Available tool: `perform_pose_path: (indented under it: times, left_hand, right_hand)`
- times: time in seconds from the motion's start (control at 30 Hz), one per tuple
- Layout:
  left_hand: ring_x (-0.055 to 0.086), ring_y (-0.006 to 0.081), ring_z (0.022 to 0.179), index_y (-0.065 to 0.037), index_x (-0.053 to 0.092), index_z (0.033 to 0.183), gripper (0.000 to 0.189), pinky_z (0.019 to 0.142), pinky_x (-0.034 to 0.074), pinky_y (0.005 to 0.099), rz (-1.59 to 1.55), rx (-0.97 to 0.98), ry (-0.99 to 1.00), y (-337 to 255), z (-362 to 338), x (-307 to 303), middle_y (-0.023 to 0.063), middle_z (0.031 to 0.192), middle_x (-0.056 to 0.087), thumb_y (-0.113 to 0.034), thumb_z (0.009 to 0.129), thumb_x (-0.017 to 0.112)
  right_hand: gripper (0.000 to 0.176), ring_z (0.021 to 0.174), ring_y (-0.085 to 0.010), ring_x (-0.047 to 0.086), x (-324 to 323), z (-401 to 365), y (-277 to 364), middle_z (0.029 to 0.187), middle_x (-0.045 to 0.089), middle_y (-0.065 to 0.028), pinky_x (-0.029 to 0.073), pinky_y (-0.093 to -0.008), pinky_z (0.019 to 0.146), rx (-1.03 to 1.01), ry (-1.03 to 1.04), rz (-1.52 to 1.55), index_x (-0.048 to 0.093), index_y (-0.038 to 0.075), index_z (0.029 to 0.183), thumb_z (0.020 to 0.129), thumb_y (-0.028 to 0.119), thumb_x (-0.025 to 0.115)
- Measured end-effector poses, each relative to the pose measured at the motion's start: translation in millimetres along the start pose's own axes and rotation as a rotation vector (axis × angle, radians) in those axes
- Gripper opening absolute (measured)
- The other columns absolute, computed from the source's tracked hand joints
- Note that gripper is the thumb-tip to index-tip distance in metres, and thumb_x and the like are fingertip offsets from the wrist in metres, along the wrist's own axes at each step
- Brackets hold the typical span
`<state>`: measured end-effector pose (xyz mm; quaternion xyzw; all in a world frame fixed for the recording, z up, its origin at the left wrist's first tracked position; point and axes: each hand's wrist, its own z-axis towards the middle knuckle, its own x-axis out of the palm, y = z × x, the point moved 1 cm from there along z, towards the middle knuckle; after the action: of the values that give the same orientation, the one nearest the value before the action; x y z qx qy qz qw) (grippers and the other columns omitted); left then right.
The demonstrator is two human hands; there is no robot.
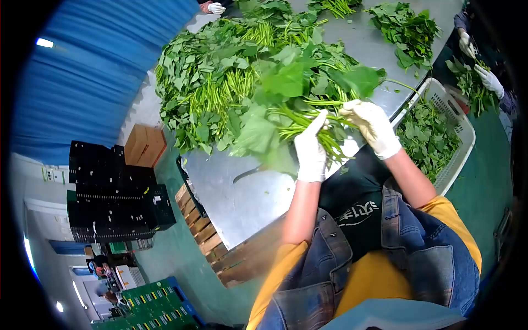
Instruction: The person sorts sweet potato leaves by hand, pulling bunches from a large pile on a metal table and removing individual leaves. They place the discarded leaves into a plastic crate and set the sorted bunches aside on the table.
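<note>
My left hand (311, 152), in a white glove, is closed round a bunch of leafy green stems (297, 122). The large leaves of this bunch spread to the left and upward, partly blurred, and the cut ends point down to the right. My right hand (373, 125), gloved too, pinches a few green stems (324, 103) at the upper right side of the bunch. Both hands are above the near edge of a metal table (247, 201). Just beyond them lies a big heap of the same leafy greens (220, 88).
A white plastic basket (466, 129) of loose leaves stands to my right. Smaller bunches (404, 30) lie on the far table. Another person's gloved hands (489, 80) hold greens at the right. Black crates (110, 192), a cardboard box (144, 144) and a wooden pallet (201, 228) stand left.
</note>
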<state>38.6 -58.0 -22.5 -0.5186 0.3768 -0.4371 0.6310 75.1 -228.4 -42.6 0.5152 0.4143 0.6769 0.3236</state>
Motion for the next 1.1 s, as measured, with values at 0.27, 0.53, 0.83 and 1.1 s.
perform_pose_path:
  times: [0.27, 0.53, 0.83, 1.1]
  left_hand:
    - [0.055, 0.0105, 0.082, 0.001, 0.064, 0.101, 0.015, 0.077, 0.046, 0.0236, -0.851, -0.475, -0.047, 31.3, 37.2, -56.4, 0.006, 0.091, 0.062, -0.007, 0.09, 0.058]
    - [0.06, 0.0176, 0.069, 0.004, 0.059, 0.103, 0.023, 0.065, 0.051, 0.0281, -0.65, -0.495, 0.218, -8.0, 20.1, -25.1, 0.0129, 0.09, 0.066, 0.001, 0.081, 0.063]
    - [0.064, 0.0201, 0.085, 0.004, 0.062, 0.105, 0.026, 0.075, 0.053, 0.0292, -0.499, -0.534, 0.253, -19.8, 6.2, -36.4, 0.0109, 0.097, 0.067, 0.003, 0.079, 0.065]
    - [0.057, 0.021, 0.108, 0.001, 0.058, 0.118, 0.044, 0.093, 0.046, 0.0333, 0.425, -0.003, 0.44, 32.6, 18.7, -53.4, 0.0105, 0.119, 0.061, -0.014, 0.08, 0.072]
  right_hand:
    - [0.078, 0.124, -0.0295, 0.046, -183.6, -14.2, 48.4, 0.14, 0.041, -0.0205, 0.046, -0.0406, 0.098, -0.224, -0.123, 1.014, 0.03, -0.003, 0.14, 0.086, 0.046, 0.057]
    - [0.044, 0.077, -0.015, 0.064, -12.7, 7.7, 8.9, 0.094, 0.068, -0.0118, 0.05, -0.0241, 0.064, 0.152, 0.686, -0.355, 0.062, -0.005, 0.11, 0.089, 0.033, 0.06]
    - [0.03, 0.073, -0.0162, 0.062, 17.6, -8.8, -21.9, 0.094, 0.065, -0.0151, 0.051, -0.0256, 0.061, 0.696, 0.335, 0.57, 0.055, -0.005, 0.117, 0.092, 0.012, 0.052]
    - [0.037, 0.103, -0.0216, 0.061, -5.5, -23.8, -40.9, 0.121, 0.058, -0.0132, 0.053, -0.0341, 0.078, 0.776, 0.3, 0.747, 0.045, 0.002, 0.132, 0.097, 0.013, 0.047]
